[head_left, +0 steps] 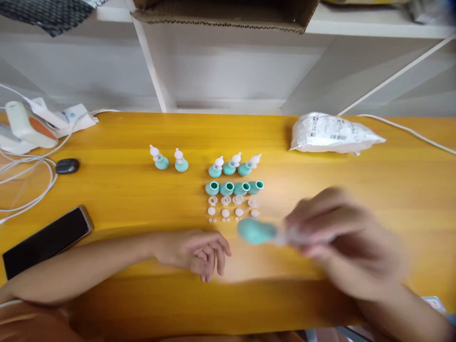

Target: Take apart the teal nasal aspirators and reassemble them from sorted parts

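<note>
My right hand (351, 242), blurred by motion, grips a teal nasal aspirator (256, 231) by its whitish nozzle end, the bulb pointing left above the table. My left hand (199, 251) rests near the table's front, fingers loosely bent and apart, with nothing in it. Beyond it stand several open teal bulbs (227, 189) in a row. In front of them lie clear rings (225, 200), white round pieces (225, 213) and tiny discs (225, 220). Behind are three assembled aspirators (229, 168) with white tips; two more aspirators (181, 165) stand further left.
At the left are a phone (48, 242), a black mouse (67, 166), white cables (26, 204) and a power strip (80, 116). A white plastic package (331, 134) lies at the back right. A cardboard box (221, 21) sits on the shelf above the wooden table (107, 190).
</note>
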`<state>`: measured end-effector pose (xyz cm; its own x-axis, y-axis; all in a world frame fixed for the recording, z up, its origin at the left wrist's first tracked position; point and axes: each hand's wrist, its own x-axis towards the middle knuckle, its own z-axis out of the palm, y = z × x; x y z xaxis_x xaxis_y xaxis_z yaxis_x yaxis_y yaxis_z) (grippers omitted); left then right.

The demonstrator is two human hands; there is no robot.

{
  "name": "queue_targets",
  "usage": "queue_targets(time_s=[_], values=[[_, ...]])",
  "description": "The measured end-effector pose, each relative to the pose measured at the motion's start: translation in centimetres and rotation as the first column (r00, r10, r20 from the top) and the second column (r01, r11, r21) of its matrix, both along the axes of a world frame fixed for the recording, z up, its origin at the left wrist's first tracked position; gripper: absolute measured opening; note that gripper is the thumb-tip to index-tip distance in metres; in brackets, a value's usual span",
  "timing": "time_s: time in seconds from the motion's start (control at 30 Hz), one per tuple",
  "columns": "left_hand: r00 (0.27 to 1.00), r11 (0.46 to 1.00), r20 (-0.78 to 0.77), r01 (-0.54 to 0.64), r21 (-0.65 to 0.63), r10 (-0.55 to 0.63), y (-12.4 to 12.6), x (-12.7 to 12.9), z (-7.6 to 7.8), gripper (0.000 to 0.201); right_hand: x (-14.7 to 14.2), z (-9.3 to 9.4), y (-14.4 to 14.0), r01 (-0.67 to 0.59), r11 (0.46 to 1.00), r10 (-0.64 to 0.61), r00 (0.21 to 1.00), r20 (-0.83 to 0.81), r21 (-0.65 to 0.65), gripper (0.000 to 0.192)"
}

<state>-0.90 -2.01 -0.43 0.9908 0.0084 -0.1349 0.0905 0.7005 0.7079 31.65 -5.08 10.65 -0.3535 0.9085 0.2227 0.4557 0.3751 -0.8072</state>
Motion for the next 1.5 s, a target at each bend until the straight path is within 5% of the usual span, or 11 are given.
queue_targets(time_s=[0.07,0.13,0.3,0.43,0.57,0.7,0.97,1.03,1.1,1.23,1.5], values=[[1.000,1.000,0.005,0.002,0.019,-0.002,0.2,0.1,0.5,0.080,-2.7,-0.2,-1.8,-0.344,0.917,0.297,0.927,-0.231,-0.202,0.015],[1.000,0.994,-0.011,-0.004,0.110,0.006,0.3,0.2,0.8,0.078,-5.1,-1.6,-2.9,-0.447,0.853,0.339,0.866,-0.367,-0.268,0.010],[0.995,0.933,-0.010,0.098,0.348,-0.101,0.8,0.5,1.1,0.048,-7.1,-5.4,-4.2,-0.481,0.795,0.185,0.773,-0.607,-0.370,0.010],[0.967,0.921,0.121,0.171,0.349,-0.225,0.9,0.7,1.5,0.040,-6.8,-6.1,-4.1,-0.477,0.677,-0.234,0.582,-0.779,-0.560,0.021],[0.988,0.883,0.063,-0.155,0.443,0.142,-0.3,0.4,1.4,0.020,-7.3,-6.5,-3.5,-0.534,0.566,-0.399,0.488,-0.776,-0.628,0.025],[0.833,0.607,0.175,-0.511,0.609,0.525,-1.1,0.1,1.0,0.027,-8.6,-7.4,-3.7,-0.536,0.532,-0.461,0.466,-0.755,-0.655,0.025],[0.805,0.503,0.218,-0.530,0.683,0.552,0.0,0.6,1.7,0.022,-9.7,-8.5,-4.6,-0.467,0.476,-0.456,0.593,-0.663,-0.745,0.033],[0.816,0.518,0.212,-0.518,0.681,0.538,0.1,0.6,1.9,0.022,-9.7,-8.4,-4.8,-0.378,0.525,-0.381,0.697,-0.607,-0.763,0.030],[0.825,0.543,0.199,-0.510,0.667,0.530,0.1,0.7,1.9,0.022,-9.4,-8.2,-5.0,-0.218,0.684,-0.274,0.808,-0.522,-0.696,0.020],[0.844,0.580,0.085,-0.433,0.690,0.529,-0.1,0.5,1.9,0.023,-8.1,-7.4,-4.7,-0.004,0.955,-0.097,0.941,-0.324,-0.296,0.022],[0.845,0.572,0.105,-0.441,0.691,0.524,-0.1,0.5,1.6,0.019,-6.2,-6.8,-3.9,-0.171,0.984,0.176,0.977,-0.118,0.049,0.024]])
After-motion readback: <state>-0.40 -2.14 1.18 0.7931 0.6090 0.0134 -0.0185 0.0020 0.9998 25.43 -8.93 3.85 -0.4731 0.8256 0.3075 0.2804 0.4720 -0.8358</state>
